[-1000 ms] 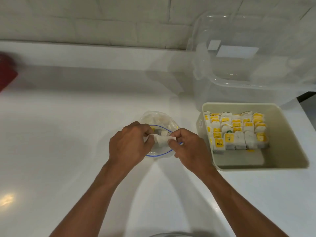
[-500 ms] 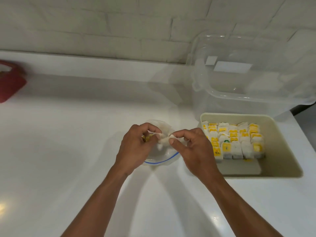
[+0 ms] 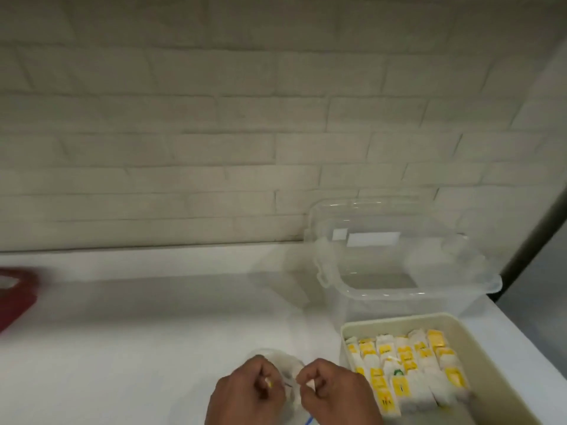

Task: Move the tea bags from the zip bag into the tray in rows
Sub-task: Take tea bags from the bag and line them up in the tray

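Note:
At the bottom middle of the blurred view, my left hand [image 3: 245, 391] and my right hand [image 3: 334, 394] are close together over the clear zip bag [image 3: 288, 368]. Both have curled fingers. My left hand pinches a small piece with a yellow tag, and my right hand pinches a white tea bag [image 3: 309, 384]. The bag lies between and under the hands, mostly hidden. To the right, the beige tray [image 3: 487, 357] holds several rows of white and yellow tea bags [image 3: 408, 372] standing upright.
A clear plastic tub [image 3: 395, 271] stands behind the tray against the brick wall. A red object [image 3: 15, 299] lies at the left edge of the white counter [image 3: 153, 332]. The counter's right edge runs just past the tray.
The view has tilted upward, so hands and tray sit lower in the frame. My hands have drawn slightly apart, each now pinching a piece above the bag.

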